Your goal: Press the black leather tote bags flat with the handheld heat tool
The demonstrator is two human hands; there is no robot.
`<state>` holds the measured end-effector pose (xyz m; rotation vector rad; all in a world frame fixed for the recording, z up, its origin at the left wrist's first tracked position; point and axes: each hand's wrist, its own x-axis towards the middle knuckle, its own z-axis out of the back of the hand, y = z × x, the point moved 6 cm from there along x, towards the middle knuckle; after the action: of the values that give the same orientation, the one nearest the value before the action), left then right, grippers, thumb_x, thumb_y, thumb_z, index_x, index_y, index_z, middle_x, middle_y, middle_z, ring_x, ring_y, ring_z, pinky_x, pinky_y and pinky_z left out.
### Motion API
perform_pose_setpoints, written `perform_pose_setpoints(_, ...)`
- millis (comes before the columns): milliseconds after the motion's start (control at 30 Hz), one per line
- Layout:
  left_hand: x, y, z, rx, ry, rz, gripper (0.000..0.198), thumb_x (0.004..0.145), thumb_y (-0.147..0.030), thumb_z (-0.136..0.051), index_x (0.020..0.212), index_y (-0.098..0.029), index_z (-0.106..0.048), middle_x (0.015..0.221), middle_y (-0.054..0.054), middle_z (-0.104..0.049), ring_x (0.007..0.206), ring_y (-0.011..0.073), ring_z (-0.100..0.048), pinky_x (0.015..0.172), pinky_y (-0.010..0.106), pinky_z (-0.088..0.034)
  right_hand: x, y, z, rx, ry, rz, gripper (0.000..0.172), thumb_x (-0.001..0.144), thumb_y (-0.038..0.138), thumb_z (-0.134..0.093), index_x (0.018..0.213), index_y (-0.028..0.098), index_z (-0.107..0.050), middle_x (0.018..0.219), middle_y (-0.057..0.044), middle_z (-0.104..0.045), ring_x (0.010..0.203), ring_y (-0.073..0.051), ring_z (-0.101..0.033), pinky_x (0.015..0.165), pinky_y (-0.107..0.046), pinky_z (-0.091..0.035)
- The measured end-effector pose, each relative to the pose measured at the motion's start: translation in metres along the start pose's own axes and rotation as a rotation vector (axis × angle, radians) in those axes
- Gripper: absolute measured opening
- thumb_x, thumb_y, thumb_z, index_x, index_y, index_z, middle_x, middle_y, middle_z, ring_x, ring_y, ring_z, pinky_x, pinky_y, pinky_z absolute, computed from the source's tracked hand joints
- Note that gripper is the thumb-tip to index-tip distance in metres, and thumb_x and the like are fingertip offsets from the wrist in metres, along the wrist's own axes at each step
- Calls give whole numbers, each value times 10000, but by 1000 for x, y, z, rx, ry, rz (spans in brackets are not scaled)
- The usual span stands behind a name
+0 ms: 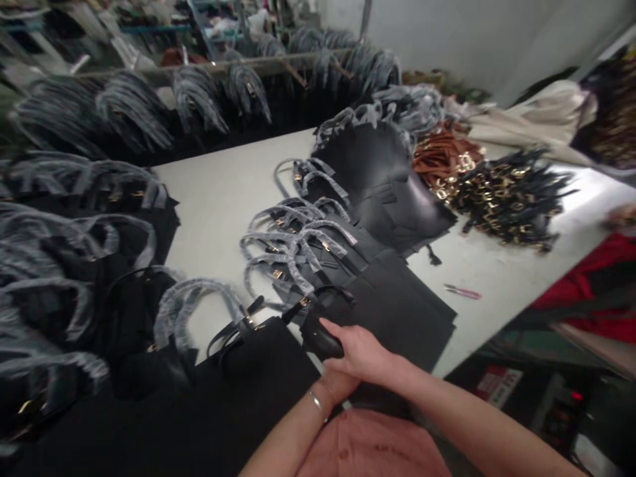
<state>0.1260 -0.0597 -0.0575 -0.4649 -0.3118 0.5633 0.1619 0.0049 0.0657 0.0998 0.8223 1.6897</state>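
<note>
My right hand (pixel 360 351) is closed on the rolled edge of a black leather bag piece (pixel 322 339), its thumb and forefinger on either side. My left hand (pixel 338 384), below a silver bracelet, is tucked under the right one and its fingers are hidden. A black strap with a small gold buckle (pixel 304 301) curves just beyond the held piece. Flat black leather panels (pixel 387 298) lie stacked under and behind it. To the left is a black bag (pixel 263 371) with plastic-wrapped handles (pixel 199 298).
Wrapped bag handles (pixel 298 232) crowd the table (pixel 209 179) ahead, with more bags along its left. Black straps with gold hardware (pixel 517 199) and brown straps (pixel 442 156) are heaped at right. Small red-handled snips (pixel 463 292) lie nearby. Bags hang on a rail (pixel 218 66) behind.
</note>
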Motion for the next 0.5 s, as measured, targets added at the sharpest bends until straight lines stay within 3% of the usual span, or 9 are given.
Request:
perform_pose_setpoints(133,1,5,28,-26,-110,84,336,856,-97,-432,1114,-185,-629,1047,85,-674,1102,280,-584,991,421,-447,-34,-11,27,111,-107,4,807,729,293,-683,1465,225,-359,1277,-96,-639,1072,-267,-648,904,-337,-499)
perform_pose_setpoints(233,2,25,72,103,-286,389,348,857,-181,-536,1205,-168,-547,1228,153,-573,1207,307,-494,1047,540,-362,-66,-37,38,228,-196,-76,807,739,275,-678,1472,204,-349,1286,-102,-632,1067,-277,-651,908,-358,-501)
perform_pose_setpoints(300,0,43,96,170,-353,619,469,812,-264,-639,1238,-129,-497,1241,181,-534,1207,333,-476,1011,544,-385,-85,-60,37,265,-237,-179,794,758,302,-666,1477,211,-341,1259,-89,-651,1058,-272,-656,915,-358,-497)
perform_pose_setpoints(400,5,66,107,61,-308,791,525,732,-301,-728,1178,-128,-513,1148,146,-564,1117,317,-536,945,471,-436,-107,-94,31,289,-289,-352,764,781,350,-640,1475,221,-348,1196,-68,-686,1060,-273,-656,898,-348,-507)
perform_pose_setpoints(500,7,89,101,-304,-277,964,470,699,-303,-742,1089,-124,-551,1069,139,-610,1066,320,-574,941,465,-426,-125,-120,28,295,-344,-461,738,783,388,-631,1456,217,-382,1083,-44,-728,1023,-274,-675,836,-324,-531)
